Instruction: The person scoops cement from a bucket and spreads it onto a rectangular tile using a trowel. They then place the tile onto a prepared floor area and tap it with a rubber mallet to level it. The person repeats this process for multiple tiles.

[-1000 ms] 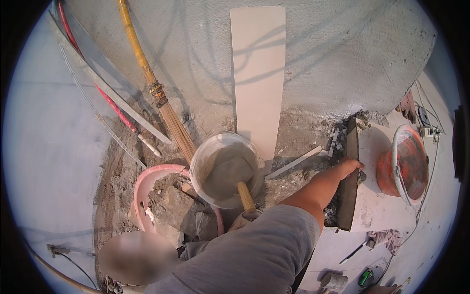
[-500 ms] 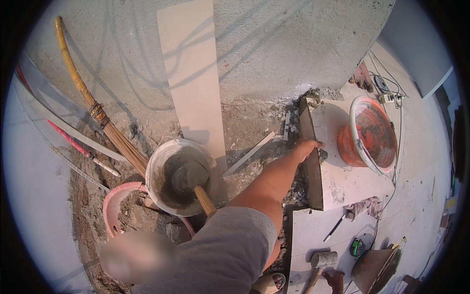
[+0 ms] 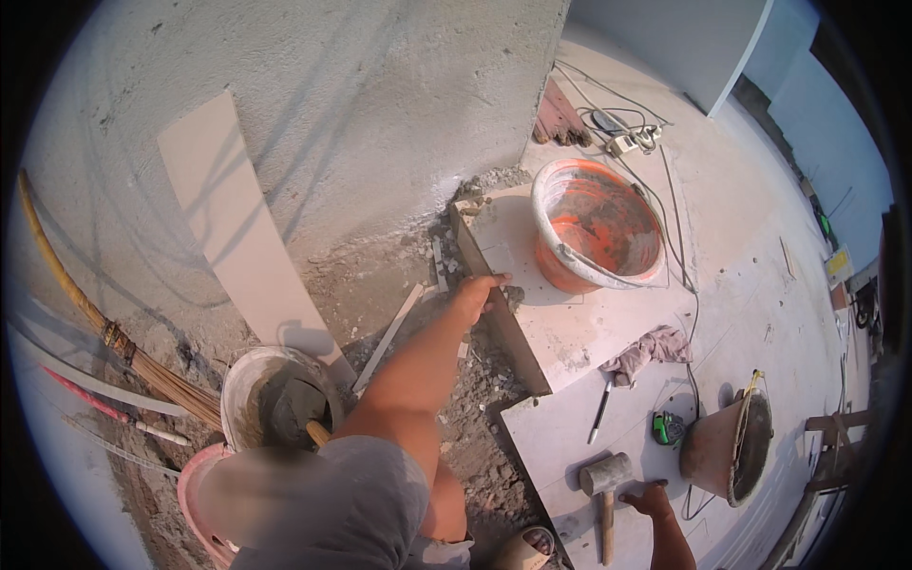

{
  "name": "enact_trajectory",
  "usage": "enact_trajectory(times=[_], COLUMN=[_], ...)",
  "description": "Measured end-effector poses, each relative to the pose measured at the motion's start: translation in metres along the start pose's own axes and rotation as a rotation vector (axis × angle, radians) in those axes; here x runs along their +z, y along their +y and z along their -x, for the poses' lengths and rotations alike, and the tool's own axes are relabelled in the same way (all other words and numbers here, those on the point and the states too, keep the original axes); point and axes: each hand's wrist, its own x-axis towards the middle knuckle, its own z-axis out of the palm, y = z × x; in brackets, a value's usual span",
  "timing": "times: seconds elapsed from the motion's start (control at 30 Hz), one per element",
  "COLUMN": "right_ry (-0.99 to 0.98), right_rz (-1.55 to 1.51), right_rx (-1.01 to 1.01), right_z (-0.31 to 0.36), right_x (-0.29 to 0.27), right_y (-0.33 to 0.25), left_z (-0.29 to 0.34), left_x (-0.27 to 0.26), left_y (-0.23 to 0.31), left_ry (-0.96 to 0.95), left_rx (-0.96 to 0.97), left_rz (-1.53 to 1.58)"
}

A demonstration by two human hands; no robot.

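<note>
My left hand (image 3: 483,294), at the end of a bare arm from a grey sleeve, grips the edge of a raised, tiled step (image 3: 527,347). Its fingers curl over the top, beside a grey lump of mortar. Lower right, my right hand (image 3: 651,499) rests on the lower pale tile (image 3: 556,432), fingers spread and holding nothing. Just left of it lies a mallet (image 3: 606,480) with a grey head and wooden handle. An orange bucket (image 3: 570,271) smeared with cement stands on the step, right of my left hand.
A mortar bucket (image 3: 233,389) with a wooden-handled tool stands left, near a stick broom (image 3: 161,375). One long tile (image 3: 223,190) leans on the wall. Right lie a rag (image 3: 655,351), a marker (image 3: 599,413), a green tape measure (image 3: 667,427) and another bucket (image 3: 708,446). Cables cross the floor.
My view has swung right, so things appear farther left. My right hand shows more fully beside the mallet. My left hand stays on the step's edge.
</note>
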Motion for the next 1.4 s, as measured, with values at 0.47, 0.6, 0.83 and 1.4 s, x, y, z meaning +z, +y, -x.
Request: enact_trajectory(times=[0.47, 0.6, 0.83, 1.4], right_ry=[0.099, 0.050, 0.016, -0.037], right_rz=[0.171, 0.249, 0.367, 0.035], right_rx=[-0.029, 0.055, 0.111, 0.071], right_z=[-0.014, -0.012, -0.013, 0.000], right_x=[0.033, 0.027, 0.026, -0.005], right_y=[0.048, 0.033, 0.035, -0.011], left_z=[-0.017, -0.021, -0.017, -0.009], left_x=[-0.006, -0.009, -0.006, -0.002], left_y=[-0.009, -0.010, -0.008, -0.004], left_ry=[0.031, 0.016, -0.010, -0.003], left_rx=[0.029, 0.014, 0.008, 0.004], left_rz=[0.043, 0.038, 0.035, 0.027])
